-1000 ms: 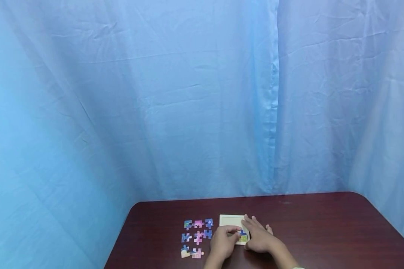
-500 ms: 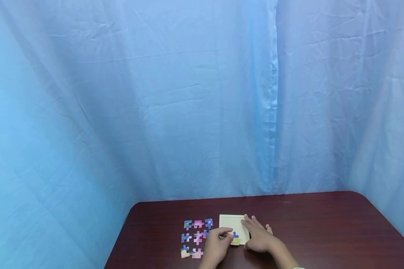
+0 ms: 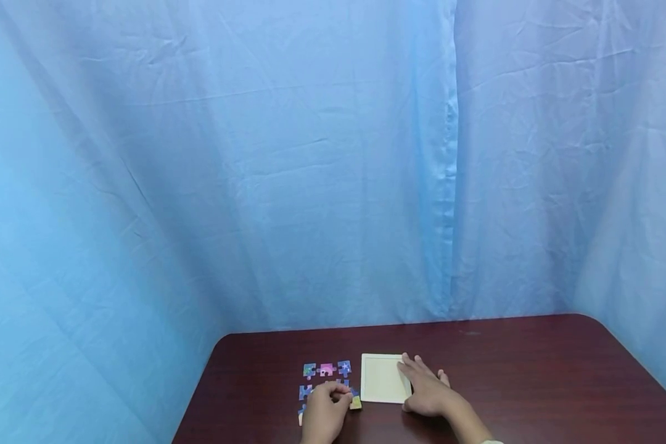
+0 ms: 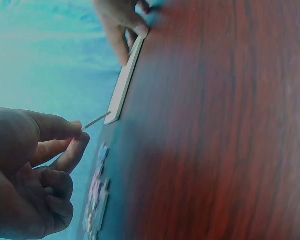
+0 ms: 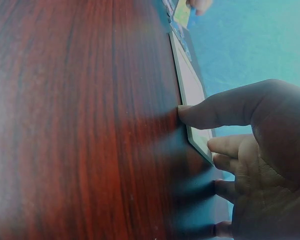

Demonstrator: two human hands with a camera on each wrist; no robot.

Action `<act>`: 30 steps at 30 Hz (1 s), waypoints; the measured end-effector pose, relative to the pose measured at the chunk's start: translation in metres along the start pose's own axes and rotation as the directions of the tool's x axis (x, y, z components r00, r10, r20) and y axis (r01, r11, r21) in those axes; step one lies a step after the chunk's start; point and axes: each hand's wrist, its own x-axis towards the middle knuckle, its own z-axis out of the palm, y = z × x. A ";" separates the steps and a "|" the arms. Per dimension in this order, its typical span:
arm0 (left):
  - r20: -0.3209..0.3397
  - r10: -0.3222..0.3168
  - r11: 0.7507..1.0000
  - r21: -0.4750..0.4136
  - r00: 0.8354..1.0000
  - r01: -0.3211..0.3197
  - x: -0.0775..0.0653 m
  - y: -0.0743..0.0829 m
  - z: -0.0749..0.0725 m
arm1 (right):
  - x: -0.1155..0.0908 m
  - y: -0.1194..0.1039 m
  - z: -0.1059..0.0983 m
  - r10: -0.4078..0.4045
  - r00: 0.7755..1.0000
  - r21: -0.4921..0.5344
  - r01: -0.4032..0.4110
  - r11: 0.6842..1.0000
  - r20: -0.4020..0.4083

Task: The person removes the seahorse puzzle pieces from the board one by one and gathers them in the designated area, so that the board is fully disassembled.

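A jigsaw piece (image 3: 356, 403), yellow-green and blue, is pinched between the thumb and index finger of my left hand (image 3: 324, 413). It is held left of the cream puzzle tray (image 3: 385, 380), and the left wrist view shows the piece (image 4: 96, 120) edge-on. My right hand (image 3: 428, 391) rests at the tray's right side with fingers spread. In the right wrist view, its thumb (image 5: 210, 114) touches the tray's near edge. The tray's recess shows only its bare cream bottom. Several jigsaw pieces lie left of the tray, some hidden behind my left hand.
Rows of loose pieces include a pink one (image 3: 326, 370), a blue one with a star (image 3: 345, 368) and a blue-green one (image 3: 309, 370). All stand on a dark red-brown table (image 3: 533, 376). Pale blue curtains (image 3: 322, 185) hang behind and beside it.
My left hand has lifted the yellow-green and blue piece out of the tray's lower right area and carried it left, past the tray's edge. My right hand has stayed in place.
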 end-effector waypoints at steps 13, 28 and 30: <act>-0.037 0.017 0.997 0.076 0.999 -0.014 -0.002 -0.014 -0.009 | -0.001 -0.001 0.001 0.003 1.000 -0.001 -0.003 1.000 -0.009; -0.034 -0.022 0.996 0.091 0.999 0.025 -0.004 -0.011 -0.013 | 0.000 0.000 0.001 0.016 1.000 0.014 -0.016 1.000 0.009; -0.041 -0.015 0.995 0.095 0.999 0.019 -0.005 -0.011 -0.012 | 0.000 0.000 0.002 0.016 1.000 0.017 -0.016 1.000 0.006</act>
